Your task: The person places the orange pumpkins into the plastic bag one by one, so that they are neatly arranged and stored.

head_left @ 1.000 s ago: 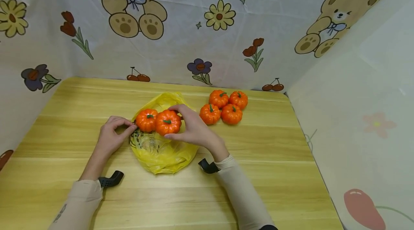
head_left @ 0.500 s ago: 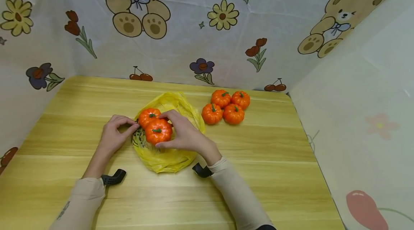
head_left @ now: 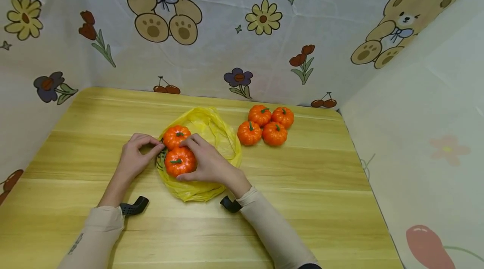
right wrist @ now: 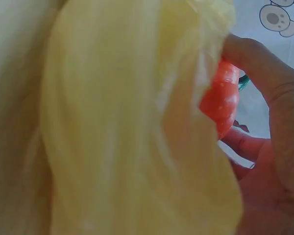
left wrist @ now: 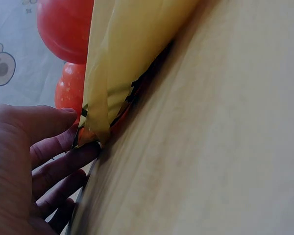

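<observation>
A yellow plastic bag [head_left: 227,143] lies with its mouth spread on the table. My left hand [head_left: 137,156] pinches the bag's left edge between thumb and fingers; the left wrist view shows the dark-printed yellow film [left wrist: 100,110] at the fingertips. Between thumb and fingers, my right hand [head_left: 209,162] holds a small orange pumpkin [head_left: 180,162] with a green stem over the near left part of the bag. Just behind it, against the bag's left side, is another pumpkin [head_left: 177,134]. In the right wrist view, yellow film hides part of the held pumpkin [right wrist: 224,95].
Several orange pumpkins [head_left: 261,126] sit in a cluster on the wooden table [head_left: 302,201], right of the bag. A patterned cloth wall [head_left: 211,17] stands behind the table, and a pale wall [head_left: 416,105] on the right.
My right hand has carried its pumpkin left and toward me, from beside the other pumpkin to in front of it. The left hand keeps its pinch on the bag edge.
</observation>
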Demonstrator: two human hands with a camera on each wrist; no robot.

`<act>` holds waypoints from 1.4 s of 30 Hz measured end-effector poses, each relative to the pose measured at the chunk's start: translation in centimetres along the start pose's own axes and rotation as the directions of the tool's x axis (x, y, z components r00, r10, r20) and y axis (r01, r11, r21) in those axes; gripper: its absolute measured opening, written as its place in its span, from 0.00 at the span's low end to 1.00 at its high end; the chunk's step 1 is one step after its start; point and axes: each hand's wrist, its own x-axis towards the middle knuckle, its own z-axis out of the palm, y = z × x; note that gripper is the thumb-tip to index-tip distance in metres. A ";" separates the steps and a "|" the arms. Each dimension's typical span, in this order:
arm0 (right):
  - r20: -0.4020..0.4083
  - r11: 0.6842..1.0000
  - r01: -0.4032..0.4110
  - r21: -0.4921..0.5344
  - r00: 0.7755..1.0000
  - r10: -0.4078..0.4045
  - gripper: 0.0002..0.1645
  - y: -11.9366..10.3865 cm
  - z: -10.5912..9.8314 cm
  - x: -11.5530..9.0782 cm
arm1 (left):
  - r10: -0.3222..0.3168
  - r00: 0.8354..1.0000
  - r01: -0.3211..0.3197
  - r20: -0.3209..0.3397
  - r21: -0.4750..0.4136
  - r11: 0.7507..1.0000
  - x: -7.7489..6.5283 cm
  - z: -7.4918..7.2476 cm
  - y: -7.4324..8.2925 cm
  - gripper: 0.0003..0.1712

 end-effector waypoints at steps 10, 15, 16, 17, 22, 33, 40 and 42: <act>-0.001 1.000 0.021 -0.013 1.000 -0.021 0.48 0.2 0.7 0.1 | 0.001 1.000 -0.001 0.002 -0.004 1.000 0.0 -0.1 -0.1 0.05; -0.015 0.999 0.007 -0.040 1.000 -0.007 0.49 0.2 0.9 0.1 | 0.002 1.000 -0.002 0.004 -0.006 1.000 0.1 0.0 -0.1 0.05; -0.017 0.999 0.001 -0.042 1.000 -0.001 0.49 0.2 0.9 0.1 | 0.002 1.000 -0.002 0.005 -0.004 1.000 0.1 0.0 -0.1 0.06; -0.022 0.999 -0.006 -0.045 1.000 0.005 0.49 0.2 0.9 0.1 | 0.001 1.000 -0.001 0.006 -0.003 1.000 0.1 0.0 -0.1 0.06; -0.032 0.998 -0.021 -0.061 0.999 0.019 0.47 0.2 0.9 -0.1 | -0.004 1.000 0.004 0.011 0.001 1.000 0.2 0.0 -0.2 0.06; -0.008 0.998 -0.020 -0.059 1.000 0.019 0.44 0.1 0.8 -0.2 | -0.002 1.000 0.002 0.010 0.006 1.000 0.2 0.0 -0.3 0.06; 0.023 0.998 0.007 -0.067 1.000 -0.006 0.44 -0.2 0.3 -0.2 | -0.010 1.000 0.010 0.011 0.005 1.000 0.2 0.1 -0.3 0.07; 0.035 0.997 0.017 -0.073 0.999 -0.015 0.44 -0.2 0.2 -0.2 | -0.008 1.000 0.008 0.007 0.005 1.000 0.2 0.1 -0.2 0.07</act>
